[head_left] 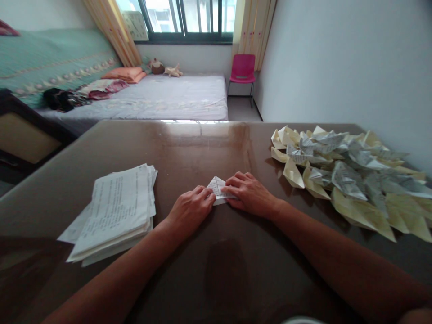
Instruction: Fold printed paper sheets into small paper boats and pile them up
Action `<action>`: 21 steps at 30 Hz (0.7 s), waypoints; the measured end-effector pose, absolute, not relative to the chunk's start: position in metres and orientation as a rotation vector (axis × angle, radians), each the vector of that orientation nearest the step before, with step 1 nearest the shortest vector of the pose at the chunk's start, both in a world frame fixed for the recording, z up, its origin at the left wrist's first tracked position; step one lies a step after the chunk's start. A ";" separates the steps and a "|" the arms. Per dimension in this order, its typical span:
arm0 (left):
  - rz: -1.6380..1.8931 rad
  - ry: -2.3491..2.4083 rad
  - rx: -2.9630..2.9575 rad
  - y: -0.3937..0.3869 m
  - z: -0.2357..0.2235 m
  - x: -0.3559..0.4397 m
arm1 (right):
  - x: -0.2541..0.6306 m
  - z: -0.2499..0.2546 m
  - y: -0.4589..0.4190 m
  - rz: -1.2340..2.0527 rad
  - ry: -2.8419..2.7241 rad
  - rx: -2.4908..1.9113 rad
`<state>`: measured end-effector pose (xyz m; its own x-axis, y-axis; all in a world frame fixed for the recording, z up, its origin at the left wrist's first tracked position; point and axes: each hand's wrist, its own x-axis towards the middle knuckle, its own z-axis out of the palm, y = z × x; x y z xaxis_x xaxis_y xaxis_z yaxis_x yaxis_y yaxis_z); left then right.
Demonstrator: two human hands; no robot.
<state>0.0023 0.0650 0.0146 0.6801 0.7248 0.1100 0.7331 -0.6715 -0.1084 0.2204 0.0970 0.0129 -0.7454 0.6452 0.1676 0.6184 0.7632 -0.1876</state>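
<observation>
A small folded piece of printed paper [217, 186] lies on the dark brown table [202, 148] in front of me. My left hand [191, 210] has its fingers curled and presses on the paper's left edge. My right hand [249, 193] lies over the paper's right side, fingers pressed down on it. Only the paper's pointed top shows between the two hands.
A stack of printed sheets [116, 211] lies to the left of my hands. A heap of folded paper boats [351, 177] covers the table's right side. Beyond the table are a bed [162, 96], a pink chair [242, 69] and a window.
</observation>
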 end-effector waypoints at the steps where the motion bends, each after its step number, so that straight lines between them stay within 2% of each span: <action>1: -0.106 -1.221 -2.755 0.066 0.014 0.001 | 0.221 0.011 0.098 0.176 -2.727 -0.995; 10: -0.321 -1.643 -2.868 0.079 0.011 -0.012 | 0.229 -0.008 0.119 0.565 -2.476 -1.060; 21: -0.279 -1.907 -2.722 0.081 0.012 -0.011 | 0.224 -0.003 0.119 0.423 -2.435 -1.478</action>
<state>-0.0113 0.0805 0.0122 0.3385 0.9407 0.0250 0.9084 -0.3336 0.2520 0.2241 0.1188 -0.0025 -0.4482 0.8911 0.0711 0.8150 0.4400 -0.3769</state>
